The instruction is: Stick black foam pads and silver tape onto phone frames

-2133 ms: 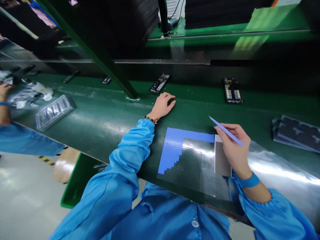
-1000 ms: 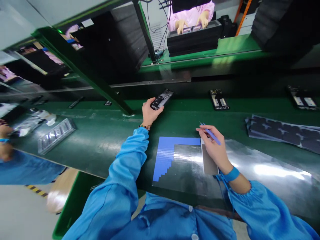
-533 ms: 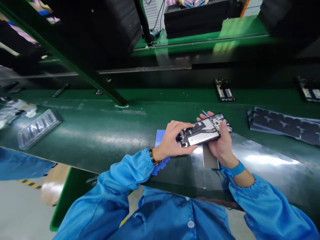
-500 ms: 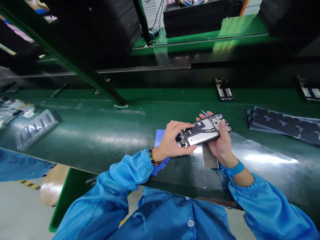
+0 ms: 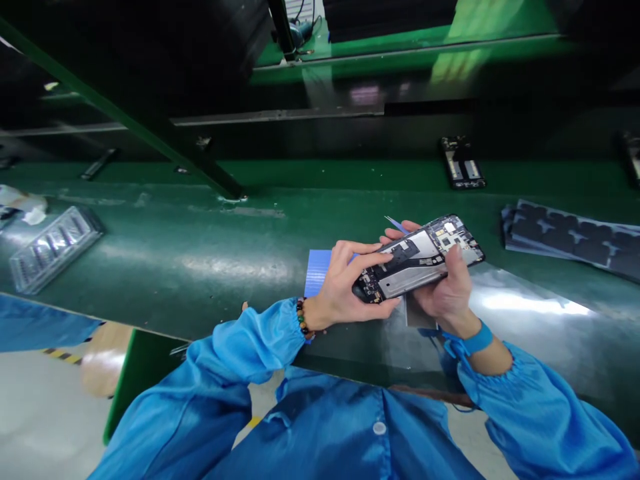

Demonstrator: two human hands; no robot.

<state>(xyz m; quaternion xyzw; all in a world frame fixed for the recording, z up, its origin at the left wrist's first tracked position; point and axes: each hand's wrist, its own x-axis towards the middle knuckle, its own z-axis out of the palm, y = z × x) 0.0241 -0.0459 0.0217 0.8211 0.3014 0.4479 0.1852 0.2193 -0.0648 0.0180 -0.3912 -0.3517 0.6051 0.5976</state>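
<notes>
Phone (image 5: 417,257) up off the bench, open side toward me, held between both hands just above the blue sheet (image 5: 316,272). I've got my left hand (image 5: 345,283) clamped around its near end, thumb under, fingers over the top. My right hand (image 5: 445,287) cradles the far end from beneath, and a tweezer (image 5: 396,225) tip pokes out behind its fingers. Another phone (image 5: 461,163) lies farther back on the belt (image 5: 210,240), dark pads (image 5: 570,237) off to the right, a clear tray (image 5: 53,243) at left.

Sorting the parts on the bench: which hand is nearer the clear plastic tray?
Left. The left hand is closer to the clear plastic tray; the right hand is farther right.
</notes>
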